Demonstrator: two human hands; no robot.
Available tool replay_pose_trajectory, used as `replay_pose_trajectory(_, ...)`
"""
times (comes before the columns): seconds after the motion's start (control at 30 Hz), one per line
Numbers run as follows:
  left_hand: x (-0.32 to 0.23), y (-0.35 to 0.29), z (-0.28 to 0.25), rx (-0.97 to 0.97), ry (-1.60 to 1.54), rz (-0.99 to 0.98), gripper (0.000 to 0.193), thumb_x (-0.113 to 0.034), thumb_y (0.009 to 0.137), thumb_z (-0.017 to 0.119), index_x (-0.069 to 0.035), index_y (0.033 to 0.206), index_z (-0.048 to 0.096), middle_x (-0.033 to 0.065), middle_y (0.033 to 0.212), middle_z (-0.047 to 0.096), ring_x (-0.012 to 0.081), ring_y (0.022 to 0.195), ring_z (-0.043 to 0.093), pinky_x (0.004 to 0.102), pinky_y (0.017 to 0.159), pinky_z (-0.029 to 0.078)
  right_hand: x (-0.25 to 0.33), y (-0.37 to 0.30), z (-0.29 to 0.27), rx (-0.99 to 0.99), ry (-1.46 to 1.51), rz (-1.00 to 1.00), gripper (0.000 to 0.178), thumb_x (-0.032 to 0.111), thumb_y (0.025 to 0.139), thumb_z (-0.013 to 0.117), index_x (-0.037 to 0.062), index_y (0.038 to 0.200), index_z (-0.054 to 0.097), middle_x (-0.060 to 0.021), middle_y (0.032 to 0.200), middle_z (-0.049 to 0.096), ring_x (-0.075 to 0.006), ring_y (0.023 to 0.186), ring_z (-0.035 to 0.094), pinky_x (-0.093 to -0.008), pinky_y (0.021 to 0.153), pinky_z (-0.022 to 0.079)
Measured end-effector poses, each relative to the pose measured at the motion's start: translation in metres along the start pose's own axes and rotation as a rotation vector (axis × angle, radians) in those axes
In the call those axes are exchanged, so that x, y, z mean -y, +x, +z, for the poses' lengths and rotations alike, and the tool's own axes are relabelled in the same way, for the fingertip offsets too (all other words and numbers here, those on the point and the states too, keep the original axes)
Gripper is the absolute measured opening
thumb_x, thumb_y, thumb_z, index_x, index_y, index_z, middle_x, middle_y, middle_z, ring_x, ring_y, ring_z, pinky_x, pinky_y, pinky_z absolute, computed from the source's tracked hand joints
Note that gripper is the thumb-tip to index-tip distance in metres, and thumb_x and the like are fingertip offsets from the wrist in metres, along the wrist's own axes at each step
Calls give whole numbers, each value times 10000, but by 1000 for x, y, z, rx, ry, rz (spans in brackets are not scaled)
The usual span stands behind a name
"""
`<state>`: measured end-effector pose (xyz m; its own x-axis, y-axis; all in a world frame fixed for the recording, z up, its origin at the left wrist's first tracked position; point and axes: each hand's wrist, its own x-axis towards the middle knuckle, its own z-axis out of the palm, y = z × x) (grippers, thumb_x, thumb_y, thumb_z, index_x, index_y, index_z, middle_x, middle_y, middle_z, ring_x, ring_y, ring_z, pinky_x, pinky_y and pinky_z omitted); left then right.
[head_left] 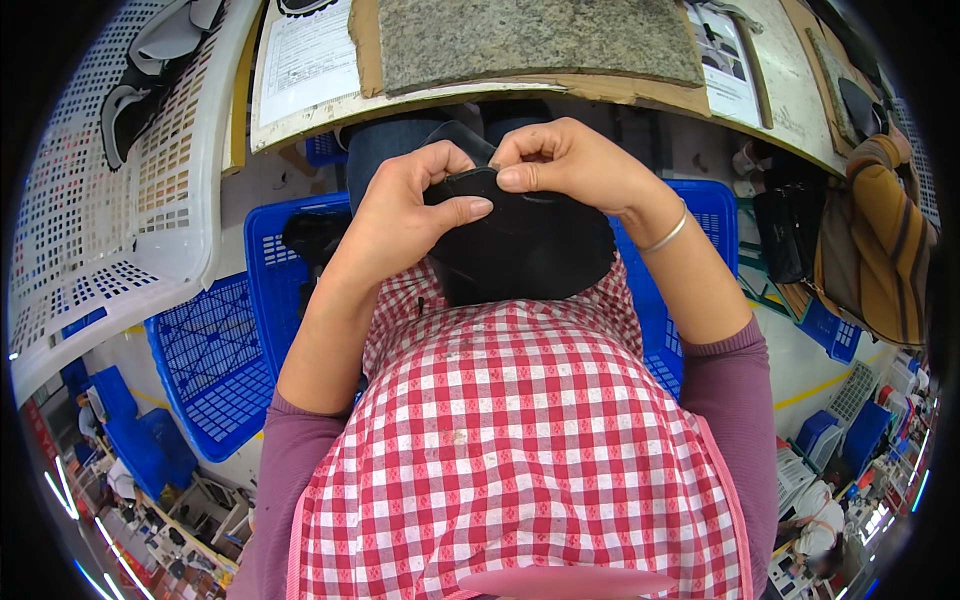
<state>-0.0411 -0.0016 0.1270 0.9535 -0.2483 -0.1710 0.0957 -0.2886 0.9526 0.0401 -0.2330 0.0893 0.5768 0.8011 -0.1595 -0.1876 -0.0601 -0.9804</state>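
Note:
Above my lap, both hands pinch the top edge of a smooth black leather-like piece (525, 245) that looks like part of a shoe upper. My left hand (400, 210) grips that edge between thumb and curled fingers. Close beside it, my right hand (575, 165) pinches the same edge, its thumb tip near the left thumb. Behind the fingers a narrow black flap (455, 138) of material sticks up toward the table. The lower part of the piece rests against my red-and-white checked apron (520, 400). The fingertips' undersides are hidden.
Ahead stands a table (290, 125) bearing a grey stone slab (540, 40) on cardboard and printed sheets (310, 60). A white perforated basket (190, 215) with shoe parts (130, 115) is at left. Blue crates (215, 350) flank my lap. Bags and a striped cloth (880, 250) hang at right.

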Motion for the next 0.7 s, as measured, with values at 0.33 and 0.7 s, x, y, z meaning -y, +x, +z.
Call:
replay_pose_trajectory(0.33,5,-7,7,-96,21,55,282,-45,854,814,-11,1043,609,86,912,718,144,875,682,303,798,529,5,-6,27,-207,47,62,213,234,991,748,24,1030,743,40,895,679,-65,828,601,-241,772,484)
replay_pose_trajectory(0.7,16,-18,4,-139,108,-29,159,-89,880,811,3,936,694,29,862,701,90,858,634,271,801,509,-6,-14,42,-244,-446,105,294,262,900,827,14,884,669,-60,748,646,-139,689,608,-301,642,491)
